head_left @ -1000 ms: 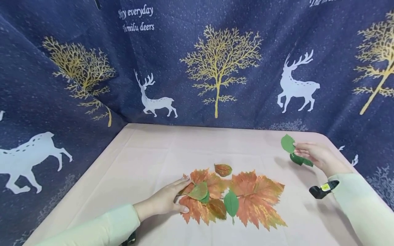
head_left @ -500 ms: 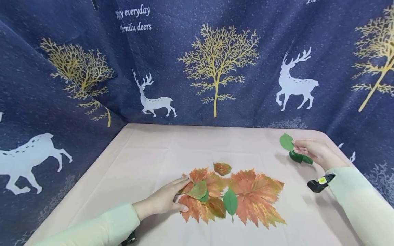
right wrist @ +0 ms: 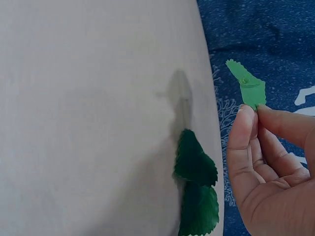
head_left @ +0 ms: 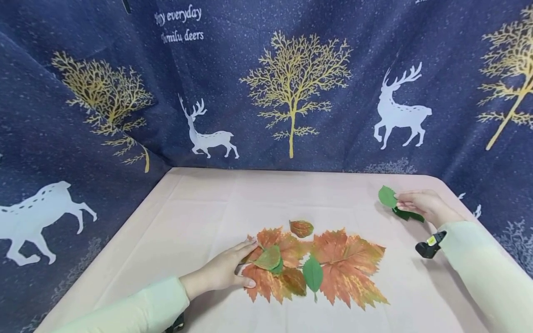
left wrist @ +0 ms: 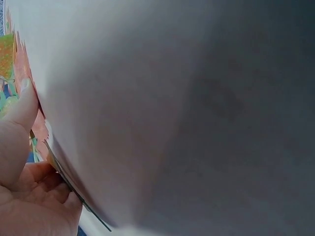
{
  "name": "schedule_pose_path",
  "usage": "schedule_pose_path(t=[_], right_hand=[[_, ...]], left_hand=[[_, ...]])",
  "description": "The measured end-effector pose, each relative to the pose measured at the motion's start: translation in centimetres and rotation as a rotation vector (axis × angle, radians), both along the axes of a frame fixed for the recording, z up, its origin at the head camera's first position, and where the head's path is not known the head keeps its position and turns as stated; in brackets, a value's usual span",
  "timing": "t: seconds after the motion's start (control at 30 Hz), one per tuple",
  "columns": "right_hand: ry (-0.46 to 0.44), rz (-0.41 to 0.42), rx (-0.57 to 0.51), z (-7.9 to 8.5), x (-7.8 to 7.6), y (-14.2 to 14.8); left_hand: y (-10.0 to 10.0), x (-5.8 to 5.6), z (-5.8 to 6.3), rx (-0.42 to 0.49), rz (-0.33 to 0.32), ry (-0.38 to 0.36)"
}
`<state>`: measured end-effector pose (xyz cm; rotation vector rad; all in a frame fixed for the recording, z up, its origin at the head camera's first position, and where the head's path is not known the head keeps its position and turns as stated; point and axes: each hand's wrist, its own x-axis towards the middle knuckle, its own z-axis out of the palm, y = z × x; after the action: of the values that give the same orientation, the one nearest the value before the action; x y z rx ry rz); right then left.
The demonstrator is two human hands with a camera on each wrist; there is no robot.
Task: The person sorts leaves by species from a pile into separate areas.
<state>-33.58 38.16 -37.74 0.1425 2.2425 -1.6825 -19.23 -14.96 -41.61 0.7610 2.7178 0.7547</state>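
Note:
My right hand (head_left: 428, 206) pinches a small green leaf (right wrist: 253, 91) between thumb and fingertips, holding it above the table's right side. Below it lie dark green leaves (right wrist: 198, 172) on the tabletop. On the left, my left hand (head_left: 225, 268) rests at the edge of a large orange maple-like leaf (head_left: 266, 282), thumb and fingers spread over it. A thin dark stem (left wrist: 74, 189) runs beside its fingers in the left wrist view. Small green leaves (head_left: 269, 257) lie on that orange leaf. Another large orange leaf (head_left: 350, 263) spreads to the right, with a green leaf (head_left: 312, 274) between the two.
A small brown-orange leaf (head_left: 301, 228) lies behind the large ones. The pale pink tabletop (head_left: 200, 203) is bounded at the back and sides by a dark blue cloth (head_left: 258, 60) printed with deer and trees.
My right hand has shifted slightly, and the green leaf in its pinch has dipped a little lower. The left hand and the leaves near it stay where they were.

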Motion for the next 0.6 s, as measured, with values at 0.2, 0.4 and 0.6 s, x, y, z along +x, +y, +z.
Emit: schedule_pose_path(t=[0.2,0.4,0.6], right_hand=[[0.022,-0.060,-0.007,-0.7,-0.6,-0.3],[0.037,-0.058,0.109,-1.5,-0.7,0.1],[0.076,-0.052,0.132,-1.5,-0.5,0.0]], left_hand=[[0.2,0.0,-0.1,-0.008,0.002,0.003],[0.2,-0.1,-0.1,-0.035,-0.001,0.011],[0.2,-0.2,-0.2,-0.036,0.010,0.002]])
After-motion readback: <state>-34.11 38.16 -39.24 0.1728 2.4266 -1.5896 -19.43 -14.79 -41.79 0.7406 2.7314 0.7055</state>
